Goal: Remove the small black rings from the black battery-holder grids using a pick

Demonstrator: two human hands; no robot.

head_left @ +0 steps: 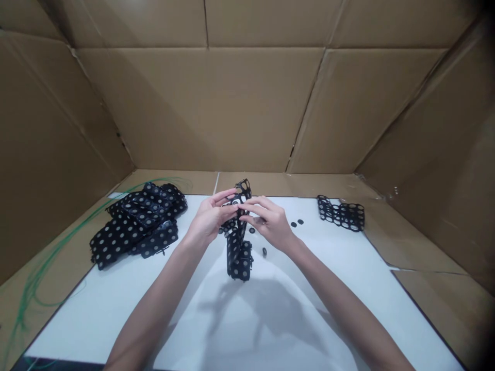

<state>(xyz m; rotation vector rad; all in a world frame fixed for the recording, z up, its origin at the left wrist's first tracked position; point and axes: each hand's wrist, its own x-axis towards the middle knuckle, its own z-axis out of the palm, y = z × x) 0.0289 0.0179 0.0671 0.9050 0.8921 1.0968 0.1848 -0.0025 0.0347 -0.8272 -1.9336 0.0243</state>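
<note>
Black perforated plastic strip (234,255) stands folded on the white worktop (96,319) in my feed, its lower end resting near the middle. Its upper end is gripped by both hands, with the left hand (209,219) and right hand (268,222) closed on it from either side. Small black discs (297,222) lie just right of it. I see a heap of matching strips (135,224) to the left and another strip (341,213) far right.
</note>
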